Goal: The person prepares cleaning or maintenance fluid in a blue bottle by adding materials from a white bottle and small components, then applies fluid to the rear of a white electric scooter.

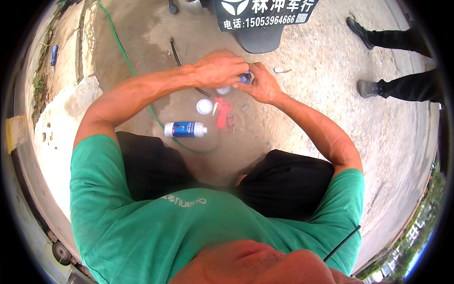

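Both hands are together at the top middle, closed around a small dark-blue object (245, 76) that they mostly cover. My left hand (220, 68) curls over it from the left, and my right hand (261, 86) grips from the right. Just under them sits a white container (223, 90), partly hidden. A round white lid (204, 106) lies below on the concrete, beside a red plastic item (221, 113) with a small light piece. A white bottle with a blue label (185, 129) lies on its side between my knees and hands.
A green hose (124, 52) and a black hose (176, 57) cross the ground (321, 80). A dark panel with a flap (250, 40) hangs at the top. A person's dark-clad legs (402, 87) are at right. A blue-handled tool (54, 55) lies far left.
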A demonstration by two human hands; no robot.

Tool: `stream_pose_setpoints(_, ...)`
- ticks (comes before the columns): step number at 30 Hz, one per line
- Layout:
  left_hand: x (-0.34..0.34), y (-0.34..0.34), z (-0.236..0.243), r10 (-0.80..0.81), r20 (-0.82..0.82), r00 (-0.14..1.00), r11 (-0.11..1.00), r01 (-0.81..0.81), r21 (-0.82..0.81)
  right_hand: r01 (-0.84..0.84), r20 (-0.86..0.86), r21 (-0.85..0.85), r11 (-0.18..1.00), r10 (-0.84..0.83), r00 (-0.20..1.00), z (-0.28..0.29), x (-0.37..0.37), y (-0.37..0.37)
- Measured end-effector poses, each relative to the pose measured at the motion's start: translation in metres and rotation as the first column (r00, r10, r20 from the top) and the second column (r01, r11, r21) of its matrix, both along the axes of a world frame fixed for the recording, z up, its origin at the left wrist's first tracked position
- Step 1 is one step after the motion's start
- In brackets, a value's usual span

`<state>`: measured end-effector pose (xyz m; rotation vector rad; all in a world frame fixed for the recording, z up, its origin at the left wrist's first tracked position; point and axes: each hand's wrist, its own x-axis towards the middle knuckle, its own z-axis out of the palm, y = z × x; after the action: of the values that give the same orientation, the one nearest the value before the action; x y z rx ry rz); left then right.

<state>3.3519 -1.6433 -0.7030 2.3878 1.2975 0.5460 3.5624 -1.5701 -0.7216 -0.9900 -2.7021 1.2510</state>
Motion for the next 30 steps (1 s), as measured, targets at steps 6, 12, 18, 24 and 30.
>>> stream_pose_setpoints(6,-0.003,-0.006,0.0,0.164,0.096,0.982,0.958,-0.136,-0.252,0.004,-0.052,-0.017,1.0,-0.005,0.999,-0.008,0.003,0.004)
stream_pose_setpoints(12,-0.001,-0.015,-0.004,0.225,0.095,0.97,0.929,-0.184,-0.32,-0.052,-0.027,-0.181,0.982,0.048,0.998,-0.006,0.007,0.018)
stream_pose_setpoints(18,0.019,-0.009,-0.013,0.197,0.164,0.967,0.952,-0.149,-0.269,-0.021,0.008,-0.323,0.946,0.025,1.0,-0.014,0.013,0.022)
stream_pose_setpoints(24,0.012,-0.007,-0.021,0.153,0.184,0.971,0.949,-0.093,-0.3,-0.043,0.06,-0.2,0.979,0.056,0.997,-0.017,0.012,0.02)
stream_pose_setpoints(30,0.015,-0.001,-0.035,0.184,0.191,0.964,0.934,-0.111,-0.34,-0.035,0.021,-0.22,0.975,0.041,0.999,-0.032,0.015,0.025)
